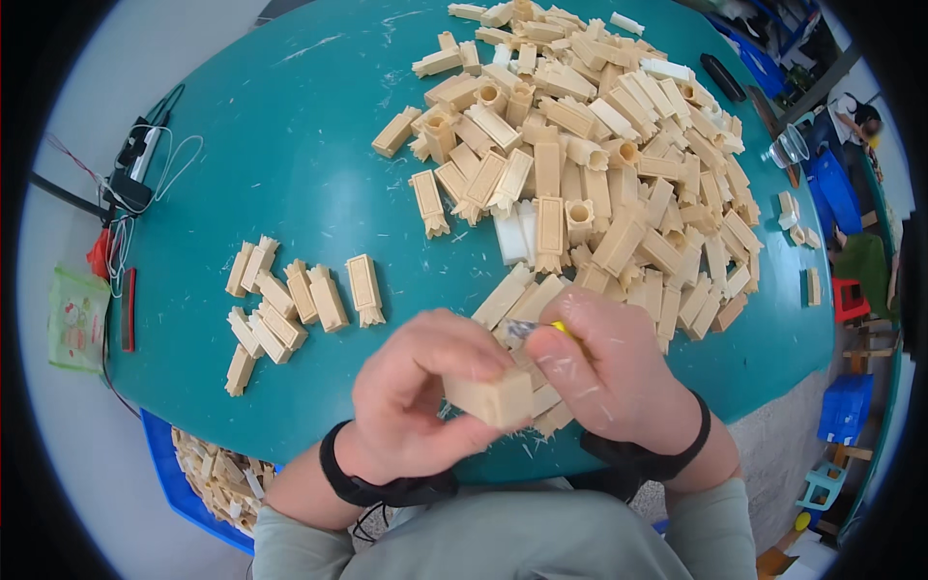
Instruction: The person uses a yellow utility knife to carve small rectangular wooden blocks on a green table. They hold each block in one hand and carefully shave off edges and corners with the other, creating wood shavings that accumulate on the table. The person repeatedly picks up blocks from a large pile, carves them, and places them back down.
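Note:
My left hand (420, 391) is closed around a beige block-shaped plastic piece (493, 398), its plain end towards me. Close by on the right, my right hand (614, 372) grips a small yellow-handled knife (561, 329). Its grey metal blade (522, 330) points left, just above the held piece; whether it touches cannot be told. Most of the handle is hidden in the fist. Under and behind both hands lie more beige pieces (503, 295), with thin shavings (527, 445) near the table's front edge.
A large heap of beige pieces (599, 145), a few white, covers the green table's (319, 116) right side. A smaller group (280, 309) lies left. A blue bin (179, 493) of pieces stands below the left edge. A power strip (145, 155) with cables sits far left.

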Action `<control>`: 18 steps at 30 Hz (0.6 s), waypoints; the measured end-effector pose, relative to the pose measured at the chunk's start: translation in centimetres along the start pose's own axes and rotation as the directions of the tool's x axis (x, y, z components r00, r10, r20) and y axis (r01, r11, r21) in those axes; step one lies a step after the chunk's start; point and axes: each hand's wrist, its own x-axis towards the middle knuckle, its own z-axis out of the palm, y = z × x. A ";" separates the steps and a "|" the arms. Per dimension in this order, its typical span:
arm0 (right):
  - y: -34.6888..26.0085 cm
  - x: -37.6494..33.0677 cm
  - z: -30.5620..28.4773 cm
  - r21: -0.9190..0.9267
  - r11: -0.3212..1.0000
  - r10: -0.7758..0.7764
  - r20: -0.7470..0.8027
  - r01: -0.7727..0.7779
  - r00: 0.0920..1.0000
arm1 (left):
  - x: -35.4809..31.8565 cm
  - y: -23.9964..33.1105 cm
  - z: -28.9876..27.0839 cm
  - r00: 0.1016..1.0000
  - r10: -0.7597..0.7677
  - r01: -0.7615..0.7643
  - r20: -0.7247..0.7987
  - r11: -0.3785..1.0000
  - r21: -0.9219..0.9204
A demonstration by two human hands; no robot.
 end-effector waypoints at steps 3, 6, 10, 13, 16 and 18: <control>-0.8 0.0 -0.9 0.012 1.000 -0.011 0.022 0.011 1.000 | 0.0 0.1 -0.1 0.991 -0.102 0.083 -0.089 0.977 -0.197; -0.9 0.0 -0.9 0.026 0.996 -0.081 0.009 0.081 0.997 | 0.2 0.1 -0.4 0.987 -0.116 0.090 -0.109 0.971 -0.223; -1.0 -0.2 -0.9 -0.032 0.991 -0.126 0.063 0.128 0.990 | 0.3 0.3 -0.5 0.986 -0.114 0.086 -0.118 0.972 -0.217; -0.9 -0.2 -0.8 -0.078 0.983 -0.161 0.067 0.166 0.985 | 0.3 0.2 -0.5 0.988 -0.097 0.076 -0.122 0.983 -0.169; -0.6 -0.1 -0.8 -0.126 0.971 -0.196 0.069 0.203 0.978 | 0.2 0.1 -0.6 0.993 -0.066 0.055 -0.099 0.993 -0.107; -0.6 0.1 -1.0 -0.152 0.964 -0.206 0.080 0.216 0.975 | 0.2 0.0 -0.7 0.995 -0.054 0.047 -0.088 0.996 -0.079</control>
